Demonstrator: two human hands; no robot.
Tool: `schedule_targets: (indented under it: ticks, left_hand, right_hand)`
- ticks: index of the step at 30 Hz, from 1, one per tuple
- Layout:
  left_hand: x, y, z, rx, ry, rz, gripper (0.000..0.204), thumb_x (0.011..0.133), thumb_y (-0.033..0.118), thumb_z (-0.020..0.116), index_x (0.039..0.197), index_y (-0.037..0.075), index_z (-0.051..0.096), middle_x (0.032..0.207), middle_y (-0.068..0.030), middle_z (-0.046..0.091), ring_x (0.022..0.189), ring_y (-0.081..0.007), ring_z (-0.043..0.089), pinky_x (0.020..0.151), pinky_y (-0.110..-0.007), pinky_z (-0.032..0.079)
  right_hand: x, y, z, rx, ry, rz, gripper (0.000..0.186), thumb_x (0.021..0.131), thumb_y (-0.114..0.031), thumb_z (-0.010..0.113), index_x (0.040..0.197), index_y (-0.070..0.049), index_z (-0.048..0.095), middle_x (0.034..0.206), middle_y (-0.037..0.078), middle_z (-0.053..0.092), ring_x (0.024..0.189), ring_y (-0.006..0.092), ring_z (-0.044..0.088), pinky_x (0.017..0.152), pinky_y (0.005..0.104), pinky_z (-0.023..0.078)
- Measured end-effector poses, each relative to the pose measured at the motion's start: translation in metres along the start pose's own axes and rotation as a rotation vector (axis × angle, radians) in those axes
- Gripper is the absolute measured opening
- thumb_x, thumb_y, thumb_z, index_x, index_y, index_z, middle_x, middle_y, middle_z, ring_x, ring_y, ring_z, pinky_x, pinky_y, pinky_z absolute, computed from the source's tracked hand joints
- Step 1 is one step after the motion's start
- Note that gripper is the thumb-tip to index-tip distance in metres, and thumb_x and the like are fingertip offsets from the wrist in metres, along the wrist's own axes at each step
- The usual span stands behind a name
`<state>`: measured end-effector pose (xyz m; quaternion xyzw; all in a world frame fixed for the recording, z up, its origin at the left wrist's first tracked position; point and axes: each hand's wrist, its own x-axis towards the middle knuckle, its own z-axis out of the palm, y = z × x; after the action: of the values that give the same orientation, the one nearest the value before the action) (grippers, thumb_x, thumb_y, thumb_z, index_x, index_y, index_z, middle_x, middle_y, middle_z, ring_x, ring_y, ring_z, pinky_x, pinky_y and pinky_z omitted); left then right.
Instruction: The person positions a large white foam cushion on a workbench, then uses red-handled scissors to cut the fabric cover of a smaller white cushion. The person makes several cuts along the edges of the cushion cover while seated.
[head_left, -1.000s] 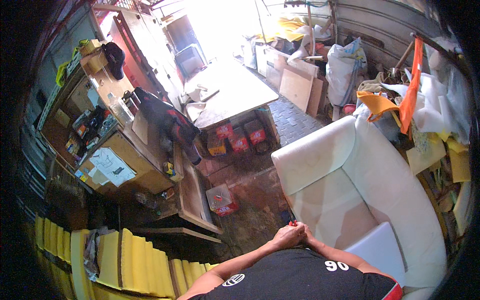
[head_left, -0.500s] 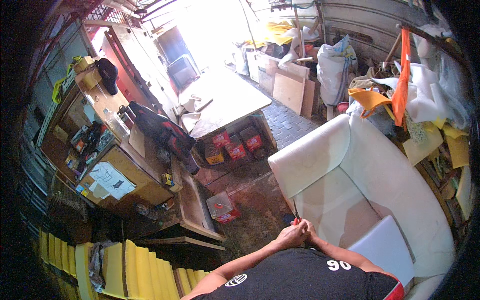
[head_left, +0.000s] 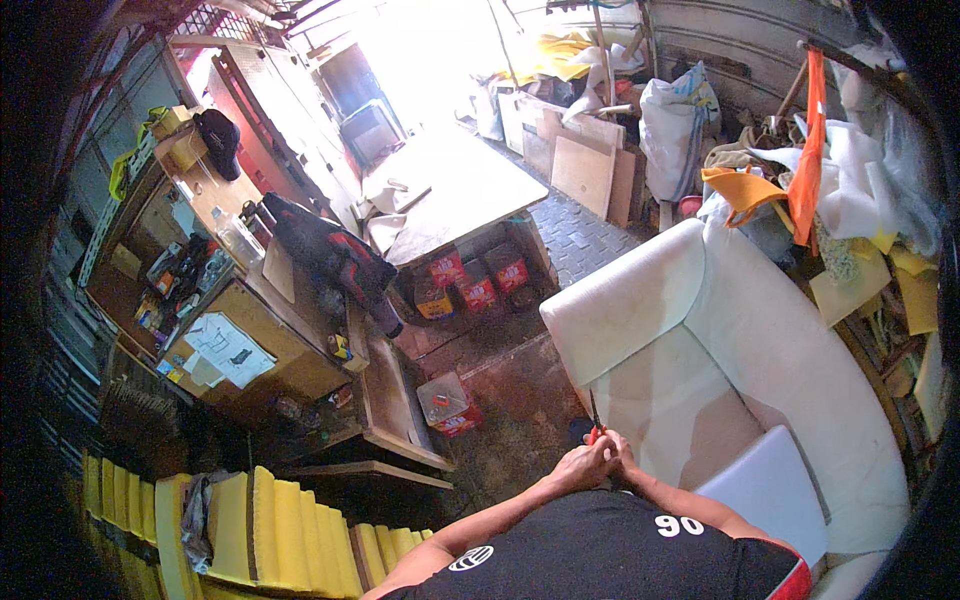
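Note:
Both of my hands are together in front of my dark T-shirt, by the left edge of a cream upholstered sofa (head_left: 810,380). My left hand (head_left: 582,464) is closed, and my right hand (head_left: 622,454) is closed against it, partly behind it. Between them they grip red-handled scissors (head_left: 598,432), whose dark pointed blades stick up in front of the sofa's seat; how the fingers share the handles is hard to make out. A pale blue-white cushion (head_left: 770,490) lies on the sofa beside my right forearm.
A pale-topped worktable (head_left: 480,190) stands ahead, red boxes beneath. A cluttered wooden cabinet (head_left: 258,308) and low shelf are on the left, yellow foam pieces (head_left: 290,530) below. Sacks, boards and foam scraps (head_left: 860,290) line the right. A plastic container (head_left: 442,398) sits on the floor.
The scissors' dark blades, hardly visible a second ago, now point up above my hands. My hands have shifted slightly right and upward in the picture.

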<state>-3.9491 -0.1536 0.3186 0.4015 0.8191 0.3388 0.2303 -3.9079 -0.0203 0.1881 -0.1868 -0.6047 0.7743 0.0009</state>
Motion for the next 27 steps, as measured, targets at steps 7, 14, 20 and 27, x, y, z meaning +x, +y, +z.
schedule_targets:
  ticks: [7, 14, 20, 27]
  left_hand:
    - [-0.007, 0.008, 0.000, 0.117, -0.080, -0.004, 0.036, 0.095, 0.033, 0.054, 0.109, 0.001, 0.046, 0.081, -0.0285, 0.065, 0.076, -0.0449, 0.065, 0.066, -0.054, 0.050]
    - [-0.005, 0.015, 0.012, 0.040, -0.024, -0.037, 0.035, 0.094, 0.034, 0.054, 0.106, 0.001, 0.046, 0.081, -0.0289, 0.065, 0.077, -0.0458, 0.065, 0.066, -0.055, 0.050]
    - [-0.003, 0.011, 0.022, 0.043, -0.047, -0.020, 0.037, 0.094, 0.035, 0.054, 0.109, 0.001, 0.046, 0.083, -0.0293, 0.065, 0.081, -0.0456, 0.066, 0.068, -0.054, 0.051]
    - [-0.001, 0.031, 0.023, 0.060, -0.079, -0.124, 0.036, 0.094, 0.032, 0.055, 0.112, 0.002, 0.048, 0.086, -0.0292, 0.065, 0.085, -0.0456, 0.066, 0.072, -0.055, 0.050]
  right_hand:
    - [-0.004, 0.012, 0.001, -0.094, -0.019, -0.024, 0.037, 0.099, -0.035, 0.045, 0.108, -0.004, 0.064, 0.098, 0.006, 0.069, 0.090, 0.0162, 0.063, 0.081, 0.0332, 0.049]
    - [0.021, 0.052, -0.010, 0.529, 0.114, 0.223, 0.030, 0.097, -0.030, 0.047, 0.101, -0.004, 0.062, 0.096, 0.008, 0.067, 0.090, 0.0166, 0.063, 0.083, 0.0315, 0.049]
    - [-0.007, 0.005, -0.016, 0.070, -0.006, 0.076, 0.034, 0.099, -0.032, 0.045, 0.103, -0.004, 0.064, 0.099, 0.007, 0.069, 0.089, 0.0166, 0.063, 0.083, 0.0319, 0.048]
    - [-0.018, -0.013, -0.024, 0.168, 0.000, 0.164, 0.035, 0.099, -0.034, 0.049, 0.104, -0.003, 0.065, 0.101, 0.008, 0.071, 0.091, 0.0169, 0.065, 0.085, 0.0329, 0.049]
